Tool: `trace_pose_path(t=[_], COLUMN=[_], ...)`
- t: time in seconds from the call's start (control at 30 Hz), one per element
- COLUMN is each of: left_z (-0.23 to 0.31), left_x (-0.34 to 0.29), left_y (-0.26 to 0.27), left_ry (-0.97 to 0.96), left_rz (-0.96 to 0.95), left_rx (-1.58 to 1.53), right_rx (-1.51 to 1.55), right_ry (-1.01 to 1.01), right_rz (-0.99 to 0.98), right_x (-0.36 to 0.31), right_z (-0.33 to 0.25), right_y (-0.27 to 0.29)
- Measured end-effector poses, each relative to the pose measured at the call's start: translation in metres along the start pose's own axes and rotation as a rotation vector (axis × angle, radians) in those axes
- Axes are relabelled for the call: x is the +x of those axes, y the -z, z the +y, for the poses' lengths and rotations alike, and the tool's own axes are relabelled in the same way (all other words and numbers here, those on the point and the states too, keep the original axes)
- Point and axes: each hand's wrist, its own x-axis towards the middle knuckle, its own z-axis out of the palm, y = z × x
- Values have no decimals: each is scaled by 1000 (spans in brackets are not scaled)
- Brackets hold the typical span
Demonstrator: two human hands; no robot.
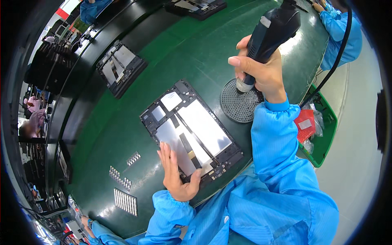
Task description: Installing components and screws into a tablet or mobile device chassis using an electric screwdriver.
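Observation:
My right hand is wrapped round a black electric screwdriver, held upright. Its tip points down over a round grey screw tray full of small holes; whether it touches the tray I cannot tell. In front of me lies an opened tablet, its silver plates, dark flat cables and circuit boards showing. My left hand rests at the tablet's near left edge, fingers stretched out and thumb apart on the lower corner.
Left of the tablet lie small strips of parts and a striped sheet. Another opened tablet sits farther off by the dark conveyor. A green bin with red and clear bags stands right. Co-workers' blue sleeves show at the edges.

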Motion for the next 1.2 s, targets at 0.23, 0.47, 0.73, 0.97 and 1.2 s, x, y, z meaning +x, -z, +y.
trace_pose_path(t=[0.23, 0.47, 0.73, 0.97, 1.2], left_z=[9, 16, 6, -21, -33], left_x=[7, 12, 13, 8, -4], left_y=[-12, -14, 17, 35, 53], left_ry=[-148, 25, 110, 566, 626], left_rz=[-173, -65, 90, 293, 248], left_rx=[71, -83, 111, -266, -343], right_rx=[-31, -32, -39, -78, -111], right_ry=[-31, -57, -94, -1, -64], right_rz=[-13, -24, -43, -25, 16], right_x=[1, 4, 4, 0, -1], right_z=[7, 9, 11, 9, 10], right_y=[1, 3, -6, 7, -14])
